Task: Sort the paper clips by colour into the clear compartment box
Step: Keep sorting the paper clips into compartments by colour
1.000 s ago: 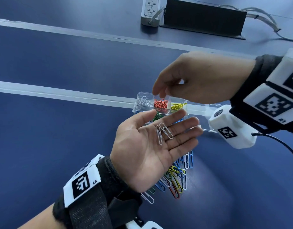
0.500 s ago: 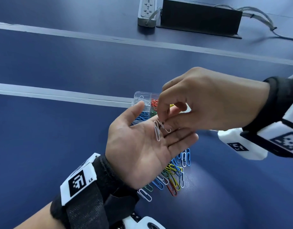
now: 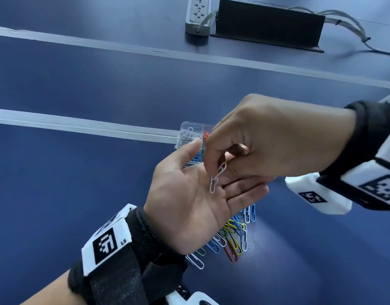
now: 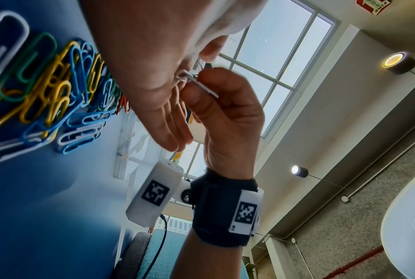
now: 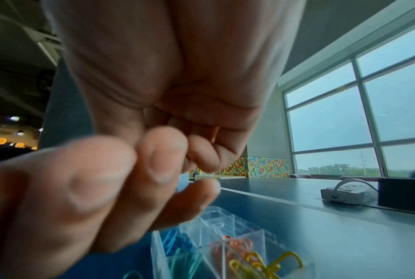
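Note:
My left hand (image 3: pixel 196 194) lies palm up, fingers straight, above the table. My right hand (image 3: pixel 218 166) pinches a white paper clip (image 3: pixel 221 169) between thumb and forefinger just over that palm. A second white clip (image 3: pixel 213 184) hangs linked from it, its tip near the palm. In the left wrist view the right hand (image 4: pixel 225 109) grips the white clip (image 4: pixel 201 85). The clear compartment box (image 3: pixel 185 128) stands behind both hands, mostly hidden. It holds white, red, blue, green and yellow clips in separate cells (image 5: pixel 237 245).
A loose pile of mixed-colour paper clips (image 3: pixel 233 236) lies on the blue table under my left hand, with one white clip (image 3: pixel 195 261) at its near edge. A power strip (image 3: pixel 198 14) and a black stand (image 3: pixel 269 25) sit at the far edge.
My right hand came down from above the box onto my left palm, pinched the two white clips lying there and lifted them. The left hand stayed palm up.

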A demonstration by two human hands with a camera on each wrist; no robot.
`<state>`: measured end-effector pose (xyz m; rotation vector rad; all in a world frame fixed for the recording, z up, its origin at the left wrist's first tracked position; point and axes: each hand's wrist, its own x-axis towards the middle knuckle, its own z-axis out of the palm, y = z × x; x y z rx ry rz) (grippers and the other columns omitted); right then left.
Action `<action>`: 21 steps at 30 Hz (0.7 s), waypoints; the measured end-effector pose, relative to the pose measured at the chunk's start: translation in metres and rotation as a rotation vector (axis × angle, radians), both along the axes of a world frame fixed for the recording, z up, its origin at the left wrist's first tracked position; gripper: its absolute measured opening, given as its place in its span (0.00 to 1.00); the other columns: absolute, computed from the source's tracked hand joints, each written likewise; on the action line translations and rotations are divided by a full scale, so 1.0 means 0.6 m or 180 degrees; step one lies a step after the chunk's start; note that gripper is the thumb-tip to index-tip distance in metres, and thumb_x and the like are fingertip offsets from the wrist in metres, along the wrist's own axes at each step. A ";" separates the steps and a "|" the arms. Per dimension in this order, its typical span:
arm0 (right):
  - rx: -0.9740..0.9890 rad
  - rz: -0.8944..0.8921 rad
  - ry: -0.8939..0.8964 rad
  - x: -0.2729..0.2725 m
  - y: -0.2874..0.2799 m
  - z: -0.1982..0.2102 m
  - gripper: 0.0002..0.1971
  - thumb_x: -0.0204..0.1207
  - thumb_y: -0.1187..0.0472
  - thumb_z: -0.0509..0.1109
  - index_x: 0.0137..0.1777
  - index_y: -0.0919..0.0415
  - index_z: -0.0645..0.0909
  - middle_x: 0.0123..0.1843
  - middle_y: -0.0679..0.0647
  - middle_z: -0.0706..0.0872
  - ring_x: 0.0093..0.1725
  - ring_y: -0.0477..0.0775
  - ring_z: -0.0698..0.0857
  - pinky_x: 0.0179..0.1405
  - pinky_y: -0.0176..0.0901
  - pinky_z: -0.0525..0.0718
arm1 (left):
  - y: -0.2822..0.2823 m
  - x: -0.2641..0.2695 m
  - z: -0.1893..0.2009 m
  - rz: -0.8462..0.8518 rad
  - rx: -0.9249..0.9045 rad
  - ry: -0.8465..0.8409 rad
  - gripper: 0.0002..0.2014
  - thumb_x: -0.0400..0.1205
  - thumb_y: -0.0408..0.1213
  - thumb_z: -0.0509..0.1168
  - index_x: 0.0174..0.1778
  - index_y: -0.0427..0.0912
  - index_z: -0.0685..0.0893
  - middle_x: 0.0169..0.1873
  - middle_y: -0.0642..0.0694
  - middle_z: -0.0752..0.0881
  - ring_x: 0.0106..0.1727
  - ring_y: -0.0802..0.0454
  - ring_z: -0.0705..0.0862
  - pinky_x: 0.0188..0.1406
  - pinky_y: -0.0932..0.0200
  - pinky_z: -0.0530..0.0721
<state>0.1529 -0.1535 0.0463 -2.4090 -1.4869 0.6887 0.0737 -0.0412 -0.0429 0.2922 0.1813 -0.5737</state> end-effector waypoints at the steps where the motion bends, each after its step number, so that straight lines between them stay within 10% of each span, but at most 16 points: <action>1: 0.0004 0.0029 0.0015 0.000 0.002 -0.005 0.08 0.64 0.51 0.70 0.43 0.42 0.86 0.30 0.39 0.83 0.30 0.39 0.80 0.32 0.28 0.75 | -0.001 0.000 0.001 0.0007 0.0040 -0.0023 0.24 0.82 0.49 0.49 0.50 0.36 0.85 0.53 0.30 0.86 0.56 0.34 0.85 0.63 0.40 0.79; 21: 0.0257 0.0638 -0.0691 0.007 0.012 -0.017 0.05 0.69 0.61 0.69 0.41 0.55 0.87 0.38 0.50 0.85 0.31 0.49 0.79 0.30 0.45 0.80 | 0.014 0.002 0.005 0.0163 -0.0495 -0.0051 0.33 0.83 0.58 0.46 0.54 0.29 0.83 0.45 0.33 0.86 0.57 0.39 0.83 0.68 0.38 0.74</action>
